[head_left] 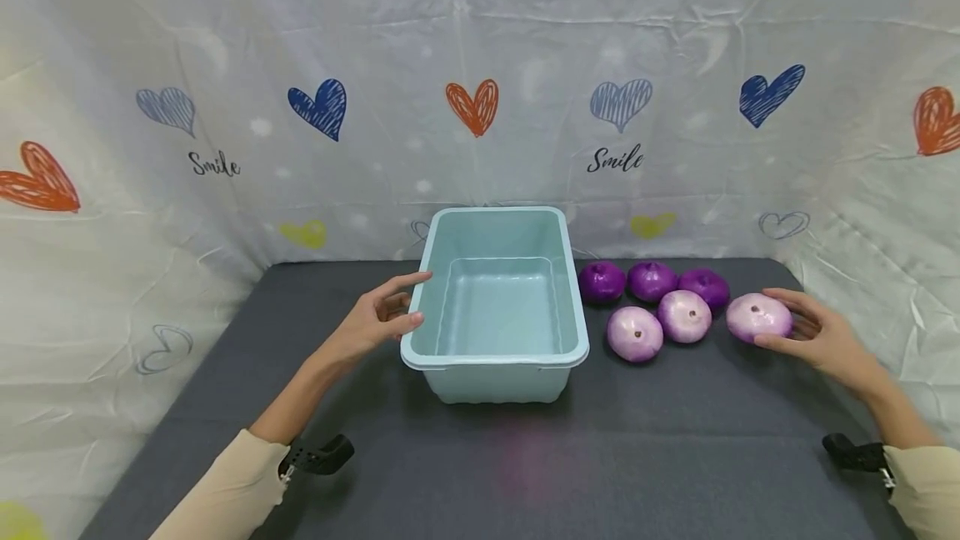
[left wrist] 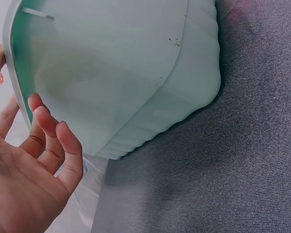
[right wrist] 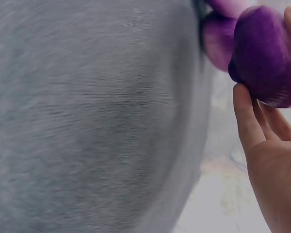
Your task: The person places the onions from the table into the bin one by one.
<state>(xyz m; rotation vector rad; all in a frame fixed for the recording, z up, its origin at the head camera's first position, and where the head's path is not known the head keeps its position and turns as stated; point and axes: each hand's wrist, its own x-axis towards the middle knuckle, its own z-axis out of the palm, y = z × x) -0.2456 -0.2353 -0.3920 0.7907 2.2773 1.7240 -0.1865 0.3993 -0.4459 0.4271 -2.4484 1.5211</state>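
Note:
A pale blue plastic basin (head_left: 487, 386) stands at the middle of the table, and its inside shows bare. My left hand (head_left: 378, 311) is at the basin's left rim, the index finger straight over the edge and the thumb at the outer side. In the left wrist view the other fingers (left wrist: 70, 145) bend loosely beside the basin wall. My right hand (head_left: 828, 340) grips a purple onion (head_left: 757, 317) from its right side, between thumb and fingers, its pale end facing the head camera. In the right wrist view this onion (right wrist: 264, 53) shows its dark purple side.
Right of the basin lie several more purple onions, including a dark one (head_left: 652, 282) in the back row and a pale-ended one (head_left: 634, 334) in front. Dark grey cloth (head_left: 637, 457) covers the table. A white curtain (head_left: 525, 40) with printed hearts hangs behind and at both sides.

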